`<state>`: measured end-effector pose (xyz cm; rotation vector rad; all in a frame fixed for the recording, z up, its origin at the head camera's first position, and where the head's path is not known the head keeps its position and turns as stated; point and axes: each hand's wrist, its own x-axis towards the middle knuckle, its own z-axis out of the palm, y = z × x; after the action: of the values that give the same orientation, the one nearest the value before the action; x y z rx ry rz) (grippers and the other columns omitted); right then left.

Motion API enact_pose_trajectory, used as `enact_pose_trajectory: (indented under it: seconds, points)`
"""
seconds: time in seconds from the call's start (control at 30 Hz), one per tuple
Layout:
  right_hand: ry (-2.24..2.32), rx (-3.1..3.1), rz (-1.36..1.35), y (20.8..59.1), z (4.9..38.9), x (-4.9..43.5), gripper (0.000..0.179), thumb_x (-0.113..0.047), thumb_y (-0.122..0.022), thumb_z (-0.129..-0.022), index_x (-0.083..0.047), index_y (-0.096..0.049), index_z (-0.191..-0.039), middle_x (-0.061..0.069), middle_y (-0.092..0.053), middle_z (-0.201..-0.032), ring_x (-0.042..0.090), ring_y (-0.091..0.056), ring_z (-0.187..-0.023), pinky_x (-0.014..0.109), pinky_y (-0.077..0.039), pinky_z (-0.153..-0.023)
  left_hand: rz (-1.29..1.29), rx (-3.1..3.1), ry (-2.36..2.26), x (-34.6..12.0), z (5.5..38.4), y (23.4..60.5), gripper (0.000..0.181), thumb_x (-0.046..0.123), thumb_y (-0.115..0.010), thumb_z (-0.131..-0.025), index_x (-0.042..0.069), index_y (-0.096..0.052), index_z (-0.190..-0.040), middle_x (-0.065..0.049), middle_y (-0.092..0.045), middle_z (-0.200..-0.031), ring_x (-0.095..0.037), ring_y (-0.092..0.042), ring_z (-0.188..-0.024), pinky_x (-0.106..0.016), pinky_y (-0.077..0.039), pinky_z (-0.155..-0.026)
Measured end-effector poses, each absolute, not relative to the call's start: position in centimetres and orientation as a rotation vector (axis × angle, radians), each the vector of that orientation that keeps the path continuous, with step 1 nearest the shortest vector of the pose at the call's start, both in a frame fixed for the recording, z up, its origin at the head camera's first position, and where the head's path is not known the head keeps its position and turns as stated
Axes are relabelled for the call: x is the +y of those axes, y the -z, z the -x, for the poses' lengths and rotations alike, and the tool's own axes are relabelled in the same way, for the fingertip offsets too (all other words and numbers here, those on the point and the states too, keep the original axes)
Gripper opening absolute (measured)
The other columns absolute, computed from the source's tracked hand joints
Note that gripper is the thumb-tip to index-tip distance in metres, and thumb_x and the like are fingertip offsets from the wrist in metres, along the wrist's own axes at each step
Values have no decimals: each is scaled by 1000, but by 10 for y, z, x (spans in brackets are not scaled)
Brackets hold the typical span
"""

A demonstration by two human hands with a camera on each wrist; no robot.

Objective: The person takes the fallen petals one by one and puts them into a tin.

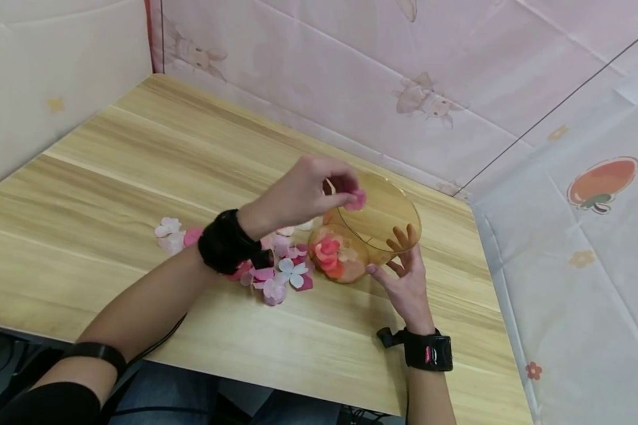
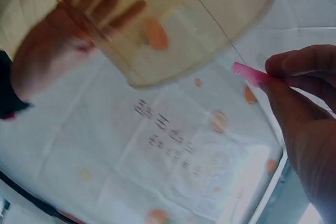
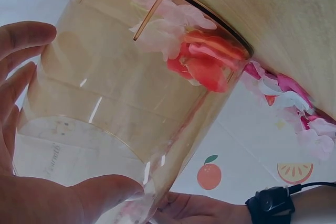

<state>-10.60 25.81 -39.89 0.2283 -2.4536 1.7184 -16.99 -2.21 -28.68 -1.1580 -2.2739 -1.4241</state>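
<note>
A see-through amber container (image 1: 385, 203) stands at the right of the wood-grain table (image 1: 127, 183), its round, wide mouth facing up; whether it leans slightly I cannot tell. The wall is thin, smooth and glossy, with bright streaks of reflected light, and the rim shows as a fine, darker amber line. Low inside, toward the left, coral-red petals (image 1: 328, 255) are bunched against paler pink ones, their colours warmed by the tinted wall.

The right hand (image 1: 406, 280) holds the container at its right side, thumb on the near side and fingers spread round the far side, partly visible through the amber. The left hand (image 1: 316, 189) pinches a small pink petal (image 1: 357, 200) between thumb and fingers at the left of the mouth. The hands are apart. Just left of the container lies a loose pile of white, lilac and magenta petals (image 1: 291, 271).
</note>
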Motion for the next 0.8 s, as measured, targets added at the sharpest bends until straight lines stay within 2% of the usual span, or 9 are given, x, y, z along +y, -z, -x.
enact_pose_trajectory:
  seconds: [0.2, 0.43, 0.63, 0.8]
  points:
    - [-1719, -2454, -233, 399, 106, 259, 106, 0, -79, -87, -35, -17, -165, -1, -34, -168, 35, -40, -150, 46, -42, -110, 1267, -2311, 1209, -8, 167, 298, 11, 7, -77, -92, 3, -75, -102, -7, -75, -98, -16, -70, -89, -24, -59, -84]
    - [-1691, -2465, -241, 398, 107, 258, 107, -2, -80, -86, -37, -16, -164, -2, -34, -168, 36, -41, -149, 51, -42, -110, 1288, -2354, 1168, -17, 171, 295, 13, 15, -73, -97, 5, -75, -105, -6, -75, -100, -17, -68, -91, -33, -58, -86]
    - [-1685, -2460, -254, 399, 108, 258, 107, -2, -81, -86, -33, -16, -165, 0, -34, -168, 31, -43, -148, 57, -41, -111, 1086, -2428, 1230, -41, 190, 294, 13, 18, -69, -100, 7, -74, -105, -6, -75, -99, -17, -67, -94, -33, -55, -85]
    - [-1674, -2472, -245, 402, 106, 260, 107, -3, -80, -86, -34, -15, -165, -2, -33, -169, 28, -43, -148, 56, -41, -112, 922, -2695, 1166, -59, 215, 318, 17, 16, -66, -102, 2, -72, -109, -13, -73, -106, -25, -67, -100, -39, -56, -89]
